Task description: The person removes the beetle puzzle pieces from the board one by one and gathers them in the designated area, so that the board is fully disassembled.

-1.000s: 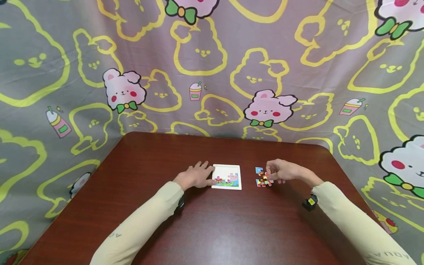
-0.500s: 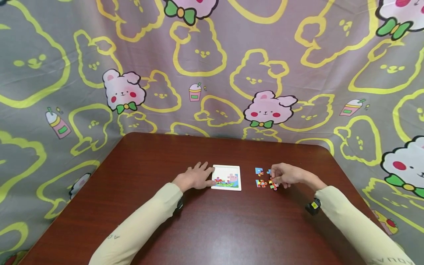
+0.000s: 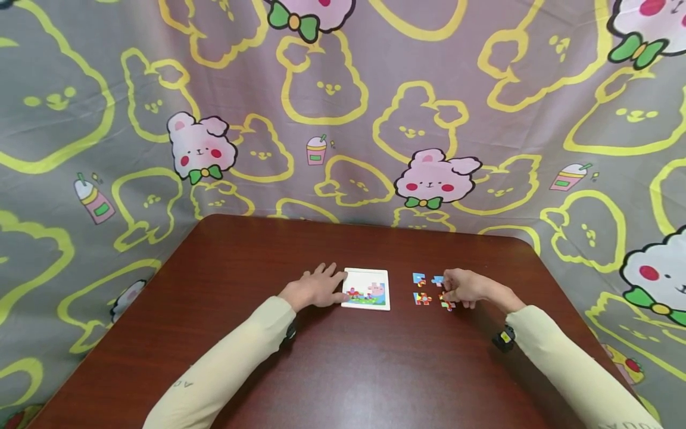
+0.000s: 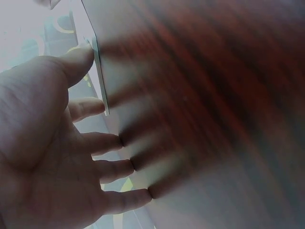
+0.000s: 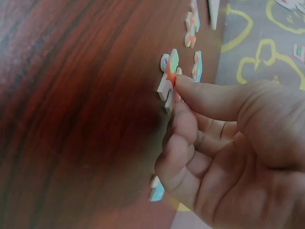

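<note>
My left hand (image 3: 316, 286) lies with spread fingers at the left edge of a white puzzle board (image 3: 366, 305). In the left wrist view, the thumb (image 4: 78, 64) and index finger touch the board's edge (image 4: 98, 71), while the other fingertips meet the table. Part of a picture, with a pink figure and green ground, fills the board's lower portion. To the right, my right hand (image 3: 465, 286) pinches a red and green jigsaw piece (image 5: 167, 78) between thumb and fingers, low over the table. Close by lie other loose jigsaw pieces, one red and yellow (image 3: 422, 298), one blue (image 3: 419, 279).
Another blue jigsaw piece (image 3: 437, 280) lies beside the right fingertips. Everything rests on a dark red-brown wooden table (image 3: 343, 363). A patterned cloth (image 3: 354, 143) hangs behind and along the sides of the table.
My right hand has shifted right, drawing the pinched jigsaw piece away from the others, and gaps now show between the loose pieces. The left hand stays at the board.
</note>
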Demonstrator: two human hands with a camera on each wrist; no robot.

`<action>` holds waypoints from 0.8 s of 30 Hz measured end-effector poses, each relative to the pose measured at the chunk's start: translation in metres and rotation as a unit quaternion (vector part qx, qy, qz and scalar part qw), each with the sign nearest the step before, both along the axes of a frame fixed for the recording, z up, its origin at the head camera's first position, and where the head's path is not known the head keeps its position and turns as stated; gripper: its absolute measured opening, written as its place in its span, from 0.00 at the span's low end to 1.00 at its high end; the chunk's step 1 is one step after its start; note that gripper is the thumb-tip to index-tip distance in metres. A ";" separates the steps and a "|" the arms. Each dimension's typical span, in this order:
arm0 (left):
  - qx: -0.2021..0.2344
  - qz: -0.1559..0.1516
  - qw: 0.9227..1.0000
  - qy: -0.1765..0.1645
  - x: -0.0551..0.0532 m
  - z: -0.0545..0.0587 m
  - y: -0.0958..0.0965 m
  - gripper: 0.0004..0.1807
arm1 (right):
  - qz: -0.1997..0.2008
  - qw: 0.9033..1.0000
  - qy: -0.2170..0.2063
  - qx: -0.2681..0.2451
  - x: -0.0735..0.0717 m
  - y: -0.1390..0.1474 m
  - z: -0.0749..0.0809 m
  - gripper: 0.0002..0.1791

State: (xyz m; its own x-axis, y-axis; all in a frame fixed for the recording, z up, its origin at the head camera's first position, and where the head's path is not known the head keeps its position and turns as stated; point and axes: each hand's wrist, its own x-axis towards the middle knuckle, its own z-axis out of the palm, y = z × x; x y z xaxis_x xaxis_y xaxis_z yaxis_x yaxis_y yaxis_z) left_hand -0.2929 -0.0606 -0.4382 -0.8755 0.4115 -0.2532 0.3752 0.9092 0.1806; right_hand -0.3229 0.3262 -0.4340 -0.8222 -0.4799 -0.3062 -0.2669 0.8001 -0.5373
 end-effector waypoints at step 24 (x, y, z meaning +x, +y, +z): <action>0.003 -0.002 1.000 -0.004 0.003 0.001 0.000 0.37 | 0.002 0.994 0.077 -0.080 -0.003 -0.062 0.012 0.08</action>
State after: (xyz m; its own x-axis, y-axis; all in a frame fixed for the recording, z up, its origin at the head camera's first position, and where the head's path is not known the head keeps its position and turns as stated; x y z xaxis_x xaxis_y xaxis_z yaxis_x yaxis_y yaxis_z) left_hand -0.2904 -0.0609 -0.4369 -0.8716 0.4167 -0.2584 0.3776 0.9066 0.1883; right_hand -0.3257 0.2646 -0.4218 -0.8517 -0.5150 -0.0974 -0.3577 0.7069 -0.6102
